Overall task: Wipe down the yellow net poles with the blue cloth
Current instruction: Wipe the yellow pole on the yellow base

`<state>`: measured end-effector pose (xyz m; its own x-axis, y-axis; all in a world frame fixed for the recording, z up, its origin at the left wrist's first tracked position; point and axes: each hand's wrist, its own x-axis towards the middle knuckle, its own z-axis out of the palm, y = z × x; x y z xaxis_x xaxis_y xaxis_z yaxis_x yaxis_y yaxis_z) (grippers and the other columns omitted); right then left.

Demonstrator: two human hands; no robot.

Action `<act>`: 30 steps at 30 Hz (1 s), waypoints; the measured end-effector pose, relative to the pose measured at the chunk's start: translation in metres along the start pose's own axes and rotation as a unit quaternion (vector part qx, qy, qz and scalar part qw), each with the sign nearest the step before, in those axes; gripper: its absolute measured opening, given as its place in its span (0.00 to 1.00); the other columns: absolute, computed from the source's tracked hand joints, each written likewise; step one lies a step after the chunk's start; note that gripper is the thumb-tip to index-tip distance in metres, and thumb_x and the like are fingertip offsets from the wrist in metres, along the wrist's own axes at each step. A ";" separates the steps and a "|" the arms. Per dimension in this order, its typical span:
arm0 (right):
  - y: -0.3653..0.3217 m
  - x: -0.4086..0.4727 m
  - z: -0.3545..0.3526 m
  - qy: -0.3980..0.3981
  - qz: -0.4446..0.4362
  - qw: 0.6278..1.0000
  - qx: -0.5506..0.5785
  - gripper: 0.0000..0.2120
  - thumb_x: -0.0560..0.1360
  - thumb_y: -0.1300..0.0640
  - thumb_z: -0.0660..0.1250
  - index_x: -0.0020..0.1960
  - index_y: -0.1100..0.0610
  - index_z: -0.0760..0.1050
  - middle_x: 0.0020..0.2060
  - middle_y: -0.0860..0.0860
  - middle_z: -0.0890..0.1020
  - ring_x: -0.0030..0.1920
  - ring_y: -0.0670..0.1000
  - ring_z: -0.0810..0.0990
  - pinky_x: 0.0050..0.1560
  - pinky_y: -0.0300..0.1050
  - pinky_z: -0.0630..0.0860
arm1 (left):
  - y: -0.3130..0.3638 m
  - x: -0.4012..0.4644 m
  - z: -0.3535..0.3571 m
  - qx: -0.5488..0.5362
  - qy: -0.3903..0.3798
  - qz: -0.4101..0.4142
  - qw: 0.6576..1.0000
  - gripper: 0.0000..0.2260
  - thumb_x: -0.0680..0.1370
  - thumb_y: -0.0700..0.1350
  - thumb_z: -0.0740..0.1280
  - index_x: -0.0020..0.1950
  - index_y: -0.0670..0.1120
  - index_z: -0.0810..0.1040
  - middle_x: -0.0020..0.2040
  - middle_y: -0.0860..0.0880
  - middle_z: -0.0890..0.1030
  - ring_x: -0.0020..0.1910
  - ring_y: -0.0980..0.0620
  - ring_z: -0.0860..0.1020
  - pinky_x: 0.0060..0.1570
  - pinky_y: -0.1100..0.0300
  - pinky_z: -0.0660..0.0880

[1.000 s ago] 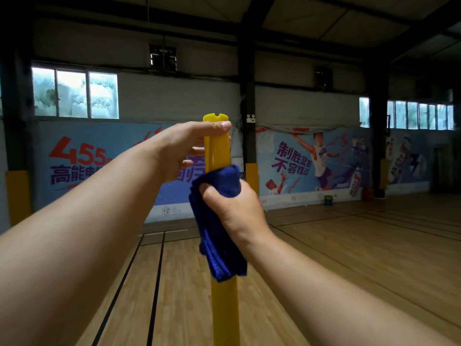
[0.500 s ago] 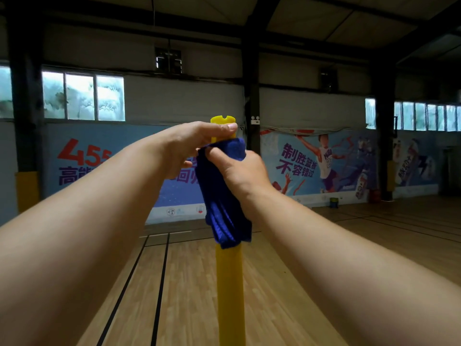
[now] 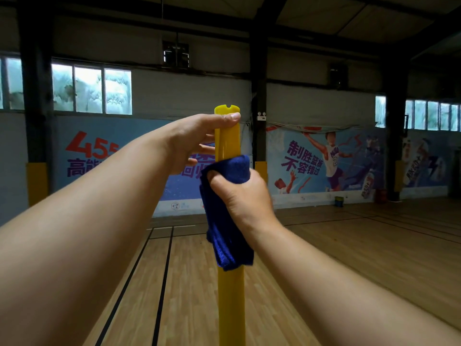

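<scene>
A yellow net pole (image 3: 230,303) stands upright in the middle of the view, its notched top at about chest height in front of me. My left hand (image 3: 192,141) grips the pole just under the top, thumb across its near face. My right hand (image 3: 243,196) holds the folded blue cloth (image 3: 227,236) wrapped around the pole just below the left hand. The cloth's loose end hangs down along the pole. A short stretch of bare pole shows between the two hands.
Wooden court floor (image 3: 349,258) with dark lines spreads all round the pole. Printed banners (image 3: 324,161) line the far wall, with dark padded pillars (image 3: 259,121) and windows above. A small container (image 3: 338,201) sits on the floor by the wall.
My right hand slid the cloth up to the left hand near the pole's top, then back down a little. The left hand kept its grip.
</scene>
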<state>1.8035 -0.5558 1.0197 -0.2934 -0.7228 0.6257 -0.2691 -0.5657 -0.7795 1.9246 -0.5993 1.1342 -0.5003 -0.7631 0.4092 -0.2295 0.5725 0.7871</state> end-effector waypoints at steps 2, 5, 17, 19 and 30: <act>0.011 -0.013 0.001 0.007 0.012 1.000 -0.008 0.35 0.57 0.33 0.72 0.57 0.51 0.77 0.49 0.49 0.85 0.49 0.51 0.85 0.54 0.58 0.83 | 0.001 -0.002 0.000 0.010 0.002 -0.003 1.000 0.33 0.66 0.71 0.69 0.66 0.55 0.80 0.63 0.52 0.82 0.61 0.50 0.79 0.47 0.52 0.69; 0.013 -0.019 0.000 0.028 0.017 0.999 -0.014 0.35 0.56 0.33 0.73 0.57 0.49 0.75 0.49 0.47 0.84 0.49 0.50 0.84 0.52 0.55 0.84 | 0.003 -0.002 0.001 0.028 0.005 -0.003 1.000 0.32 0.69 0.70 0.67 0.68 0.56 0.78 0.67 0.52 0.80 0.63 0.50 0.78 0.55 0.48 0.68; -0.030 0.036 -0.002 0.066 -0.014 0.996 -0.060 0.26 0.67 0.38 0.77 0.57 0.51 0.76 0.48 0.49 0.84 0.47 0.51 0.84 0.51 0.54 0.83 | -0.004 0.007 0.005 -0.010 0.017 -0.016 1.000 0.33 0.63 0.72 0.72 0.62 0.54 0.83 0.61 0.53 0.84 0.65 0.48 0.78 0.70 0.42 0.67; -0.023 0.030 -0.001 0.053 -0.020 0.997 -0.054 0.24 0.69 0.39 0.76 0.58 0.51 0.76 0.48 0.49 0.84 0.46 0.50 0.84 0.48 0.51 0.83 | -0.008 0.008 0.006 -0.025 0.020 -0.011 0.999 0.34 0.63 0.72 0.72 0.62 0.53 0.83 0.60 0.51 0.84 0.63 0.47 0.79 0.70 0.44 0.69; 0.050 -0.048 0.004 0.061 0.052 0.995 -0.058 0.31 0.55 0.27 0.69 0.52 0.44 0.73 0.43 0.44 0.83 0.42 0.44 0.82 0.47 0.48 0.83 | -0.009 -0.001 0.013 -0.075 0.017 0.019 0.997 0.32 0.69 0.67 0.70 0.68 0.50 0.79 0.63 0.49 0.83 0.63 0.47 0.80 0.69 0.40 0.70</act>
<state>1.8076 -0.5506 0.9508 -0.4322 -0.7172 0.5467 -0.3337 -0.4360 -0.8358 1.9159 -0.5998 1.1210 -0.4770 -0.7533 0.4527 -0.0830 0.5514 0.8301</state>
